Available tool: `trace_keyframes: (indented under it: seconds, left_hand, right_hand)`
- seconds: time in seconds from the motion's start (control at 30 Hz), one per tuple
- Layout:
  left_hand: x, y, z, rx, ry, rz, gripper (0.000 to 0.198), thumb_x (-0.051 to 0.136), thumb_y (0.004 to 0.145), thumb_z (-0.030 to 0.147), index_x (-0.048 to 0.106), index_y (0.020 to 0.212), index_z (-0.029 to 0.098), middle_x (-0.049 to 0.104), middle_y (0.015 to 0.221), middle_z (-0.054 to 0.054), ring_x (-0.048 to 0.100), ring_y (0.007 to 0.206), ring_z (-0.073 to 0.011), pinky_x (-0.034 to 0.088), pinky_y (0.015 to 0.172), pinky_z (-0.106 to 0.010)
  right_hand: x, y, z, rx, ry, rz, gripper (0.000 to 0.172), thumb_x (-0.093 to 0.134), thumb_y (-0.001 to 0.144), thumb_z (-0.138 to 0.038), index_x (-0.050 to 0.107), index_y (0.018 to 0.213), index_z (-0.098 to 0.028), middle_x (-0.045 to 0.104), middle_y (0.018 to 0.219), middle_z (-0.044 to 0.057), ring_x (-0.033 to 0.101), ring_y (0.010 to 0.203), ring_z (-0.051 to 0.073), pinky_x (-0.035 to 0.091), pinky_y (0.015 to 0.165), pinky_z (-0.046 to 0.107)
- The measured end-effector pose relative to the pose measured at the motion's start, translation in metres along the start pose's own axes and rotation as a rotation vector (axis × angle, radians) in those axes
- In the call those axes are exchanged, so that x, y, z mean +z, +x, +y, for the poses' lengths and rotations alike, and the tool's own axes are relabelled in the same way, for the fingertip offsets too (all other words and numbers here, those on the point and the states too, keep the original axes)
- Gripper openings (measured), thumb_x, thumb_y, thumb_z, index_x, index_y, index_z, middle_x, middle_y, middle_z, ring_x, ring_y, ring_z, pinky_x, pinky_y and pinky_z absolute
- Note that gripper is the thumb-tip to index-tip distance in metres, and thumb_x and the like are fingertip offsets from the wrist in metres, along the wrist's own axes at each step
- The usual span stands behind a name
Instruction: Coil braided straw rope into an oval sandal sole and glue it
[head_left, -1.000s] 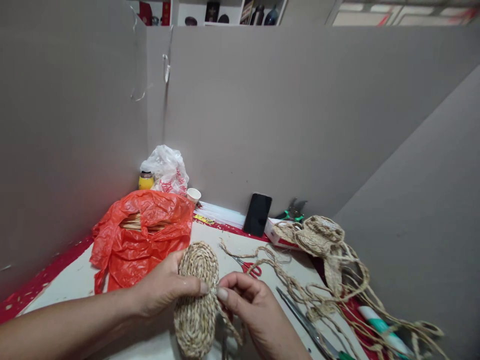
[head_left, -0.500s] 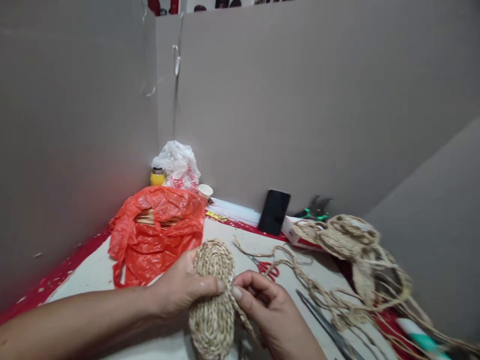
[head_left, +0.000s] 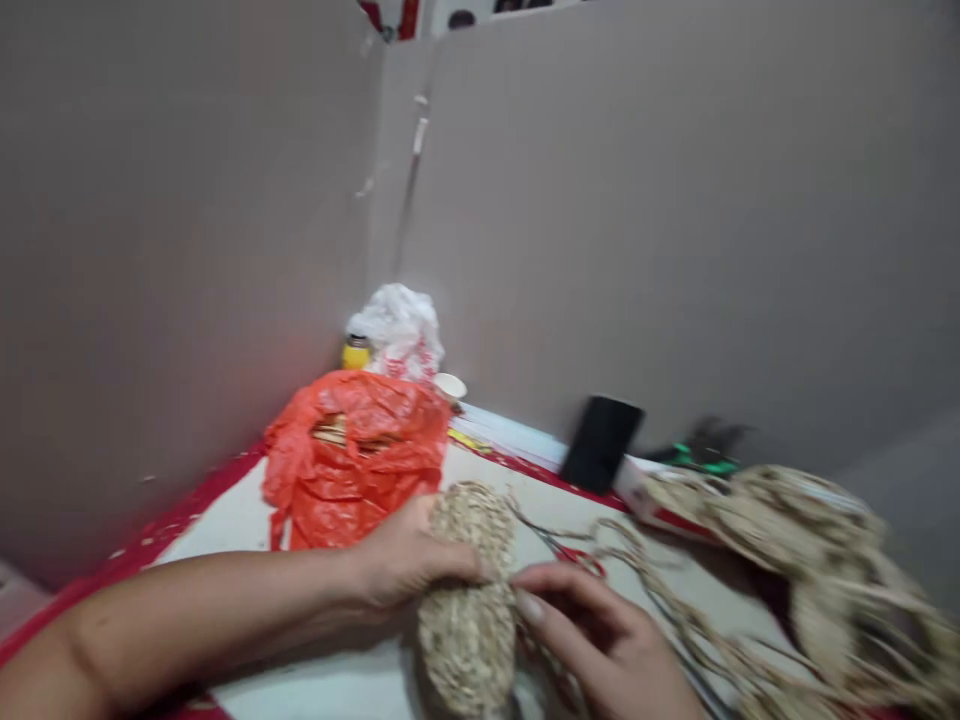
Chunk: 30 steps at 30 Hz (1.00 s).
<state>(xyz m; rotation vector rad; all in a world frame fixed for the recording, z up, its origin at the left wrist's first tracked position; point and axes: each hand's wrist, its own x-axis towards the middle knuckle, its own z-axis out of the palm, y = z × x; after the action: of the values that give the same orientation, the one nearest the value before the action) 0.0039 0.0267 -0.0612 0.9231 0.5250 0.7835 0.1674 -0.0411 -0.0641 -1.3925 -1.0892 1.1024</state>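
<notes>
Head: left hand (head_left: 409, 565) on woven oval (head_left: 466, 625)

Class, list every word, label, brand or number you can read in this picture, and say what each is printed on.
No text reads clearly; the picture is motion-blurred.
white plastic bag: red print, too blurred to read.
yellow bottle: no label legible.
phone: dark screen, nothing shown.
woven straw oval, held in the left hand: no text.

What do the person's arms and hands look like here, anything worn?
The left hand and right hand are ungloved. The left forearm has no sleeve as far as the frame shows. No watch or bracelet is visible; blur hides any rings.
</notes>
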Motion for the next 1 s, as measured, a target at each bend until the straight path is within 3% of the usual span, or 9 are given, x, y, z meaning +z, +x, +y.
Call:
trace_keyframes:
  seconds: [0.1, 0.2, 0.4, 0.53, 0.63, 0.87, 1.0]
  left_hand:
    - [-0.001, 0.0, 0.005, -0.04, -0.027, -0.04, 0.023, 0.069, 0.06, 0.006, 0.064, 0.082, 0.012, 0.063, 0.069, 0.0, 0.058, 0.062, -0.0111, 0.047, 0.058, -0.021]
    - [0.004, 0.0, 0.004, -0.074, -0.05, -0.052, 0.02, 0.067, 0.062, 0.005, 0.064, 0.081, 0.012, 0.064, 0.068, -0.001, 0.059, 0.061, -0.0118, 0.048, 0.058, -0.022]
    - [0.007, -0.003, 0.002, -0.103, -0.091, -0.044, 0.021, 0.066, 0.062, 0.003, 0.065, 0.082, 0.01, 0.066, 0.069, -0.003, 0.06, 0.06, -0.0116, 0.048, 0.058, -0.022]
    - [0.01, -0.005, 0.002, -0.126, -0.108, -0.051, 0.02, 0.064, 0.064, 0.003, 0.066, 0.083, 0.01, 0.066, 0.07, -0.003, 0.061, 0.061, -0.0121, 0.049, 0.059, -0.023]
    - [0.012, -0.008, 0.002, -0.137, -0.104, -0.037, 0.022, 0.064, 0.064, 0.004, 0.066, 0.085, 0.01, 0.067, 0.071, -0.004, 0.061, 0.062, -0.0125, 0.05, 0.06, -0.024]
    - [0.012, -0.011, -0.001, -0.099, -0.056, -0.018, 0.028, 0.069, 0.064, 0.007, 0.064, 0.091, 0.01, 0.067, 0.074, -0.004, 0.062, 0.062, -0.0129, 0.052, 0.061, -0.025]
    - [0.01, -0.011, -0.005, -0.09, -0.056, -0.019, 0.029, 0.071, 0.065, 0.011, 0.061, 0.092, 0.013, 0.068, 0.075, -0.005, 0.066, 0.062, -0.0164, 0.054, 0.062, -0.03]
  right_hand:
    - [0.008, -0.003, -0.007, -0.005, 0.048, 0.009, 0.029, 0.081, 0.061, -0.044, 0.069, 0.069, -0.019, 0.058, 0.057, -0.002, 0.048, 0.051, 0.011, 0.04, 0.05, 0.022]
    - [0.003, -0.007, -0.005, -0.032, -0.015, -0.026, 0.023, 0.076, 0.068, -0.04, 0.067, 0.072, -0.019, 0.056, 0.057, -0.003, 0.045, 0.049, 0.01, 0.039, 0.049, 0.022]
    - [-0.005, -0.01, -0.004, -0.3, -0.259, -0.05, 0.006, 0.067, 0.076, -0.024, 0.069, 0.073, -0.019, 0.065, 0.064, 0.002, 0.057, 0.059, 0.015, 0.046, 0.055, 0.025]
    - [-0.003, -0.01, -0.005, -0.431, -0.312, -0.065, 0.007, 0.065, 0.077, -0.018, 0.069, 0.071, -0.019, 0.067, 0.064, 0.003, 0.061, 0.059, 0.016, 0.049, 0.058, 0.026]
    - [-0.001, -0.013, -0.003, -0.389, -0.291, -0.051, 0.007, 0.067, 0.076, -0.019, 0.069, 0.07, -0.019, 0.067, 0.064, 0.003, 0.061, 0.06, 0.017, 0.049, 0.058, 0.026]
    - [-0.002, -0.015, 0.005, -0.088, -0.041, -0.007, 0.019, 0.074, 0.072, -0.037, 0.071, 0.069, -0.018, 0.063, 0.058, 0.001, 0.054, 0.053, 0.013, 0.046, 0.052, 0.024]
    - [0.0, -0.016, 0.008, -0.078, 0.065, 0.049, 0.024, 0.079, 0.066, -0.041, 0.074, 0.069, -0.018, 0.067, 0.056, 0.002, 0.058, 0.052, 0.013, 0.048, 0.053, 0.021]
